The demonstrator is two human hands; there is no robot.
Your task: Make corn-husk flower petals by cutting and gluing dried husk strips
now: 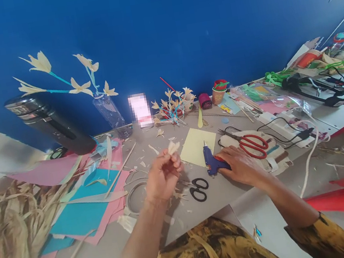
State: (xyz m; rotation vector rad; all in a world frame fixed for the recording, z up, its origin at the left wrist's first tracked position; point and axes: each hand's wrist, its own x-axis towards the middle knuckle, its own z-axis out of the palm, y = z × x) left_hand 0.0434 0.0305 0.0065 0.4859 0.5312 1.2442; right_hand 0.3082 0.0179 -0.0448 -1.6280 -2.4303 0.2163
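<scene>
above the table's middle, left hand (pixel 163 175): raised off the grey table (pixel 216 196), fingers curled in, thumb and fingertips pinched on a small cream petal piece (pixel 173 147) that sticks up from them.
cream petal piece: held in the air, just left of the yellow paper (pixel 195 147), not touching the table.
right hand (pixel 239 165): low on the table, fingers closed over the handle of the blue glue gun (pixel 213 164).
blue glue gun: nozzle pointing up and away towards the wall, at the near edge of the yellow paper.
black scissors (pixel 198 189): flat on the table between the two hands, just nearer the person than the glue gun, touched by neither hand.
red scissors (pixel 252 142): just beyond the right hand, lying on a woven mat (pixel 275 153).
left side: pink and teal paper sheets (pixel 83 212) overlapping, with a heap of dried husk (pixel 5 236) at the table's far left edge.
back by the blue wall: a clear bottle (pixel 111 112) holding cream flowers on blue stems, and a black flask (pixel 50 123) tilted beside it.
</scene>
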